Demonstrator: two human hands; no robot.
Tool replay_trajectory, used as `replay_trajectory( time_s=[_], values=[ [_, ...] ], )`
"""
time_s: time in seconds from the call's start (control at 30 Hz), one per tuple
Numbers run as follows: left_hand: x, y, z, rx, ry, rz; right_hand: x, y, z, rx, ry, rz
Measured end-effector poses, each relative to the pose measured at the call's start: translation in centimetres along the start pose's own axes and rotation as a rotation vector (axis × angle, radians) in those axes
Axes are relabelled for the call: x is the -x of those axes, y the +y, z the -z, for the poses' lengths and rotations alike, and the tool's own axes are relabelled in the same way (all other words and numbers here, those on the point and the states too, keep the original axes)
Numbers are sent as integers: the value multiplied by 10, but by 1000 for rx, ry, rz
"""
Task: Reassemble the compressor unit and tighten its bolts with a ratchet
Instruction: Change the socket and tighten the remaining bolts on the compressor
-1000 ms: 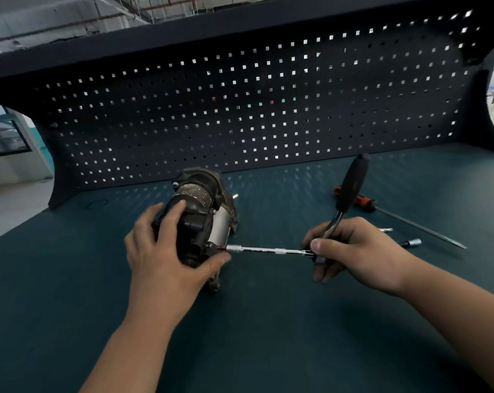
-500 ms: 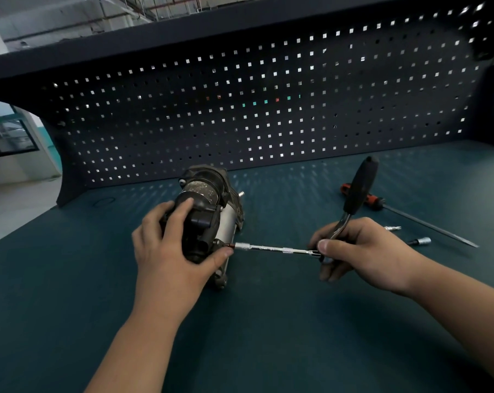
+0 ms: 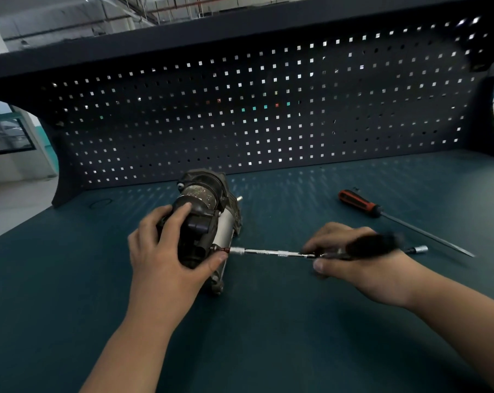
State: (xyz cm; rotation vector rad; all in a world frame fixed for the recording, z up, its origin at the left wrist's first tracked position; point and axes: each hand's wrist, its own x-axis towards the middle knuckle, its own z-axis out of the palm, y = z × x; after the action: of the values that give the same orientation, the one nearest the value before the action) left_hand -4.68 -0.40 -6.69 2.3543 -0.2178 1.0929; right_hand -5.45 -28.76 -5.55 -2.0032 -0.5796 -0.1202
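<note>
Teal bench (image 3: 268, 350), ratchet (image 3: 372, 245) now swung down, blurred

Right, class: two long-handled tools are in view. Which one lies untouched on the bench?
The red-and-black-handled screwdriver, lying beyond the right hand. The black-handled ratchet is gripped in that hand, its extension reaching the compressor.

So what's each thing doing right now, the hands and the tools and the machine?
compressor unit: resting on the table, held.
left hand: grips the compressor unit.
ratchet: extension tip against the compressor unit's side, handle blurred.
right hand: grips the ratchet.
screwdriver: lying on the table, untouched.
socket: lying loose behind the right hand.
</note>
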Motion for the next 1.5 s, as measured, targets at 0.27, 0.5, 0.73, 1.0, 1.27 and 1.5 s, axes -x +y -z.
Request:
replay_trajectory(
  time_s=[0.27, 0.5, 0.73, 1.0, 1.27, 1.5],
  values=[
    [0, 1, 0, 24, -11, 1, -2, -11, -13, -471, 133, -311],
    [1, 8, 0, 67, -53, 20, 5, -5, -42, -557, 138, -608],
    [4, 22, 2, -61, -17, 107, 6, -6, -30, -591, 246, -376],
    [53, 100, -25, 426, -485, 475, -5, -10, -27, -615, 261, -542],
    [33, 89, -54, 1178, -141, 847, 4, -10, -25, -870, 110, -396],
    [40, 78, -45, 1109, -134, 778, 9, -12, -42, -593, 219, -345]
  ],
)
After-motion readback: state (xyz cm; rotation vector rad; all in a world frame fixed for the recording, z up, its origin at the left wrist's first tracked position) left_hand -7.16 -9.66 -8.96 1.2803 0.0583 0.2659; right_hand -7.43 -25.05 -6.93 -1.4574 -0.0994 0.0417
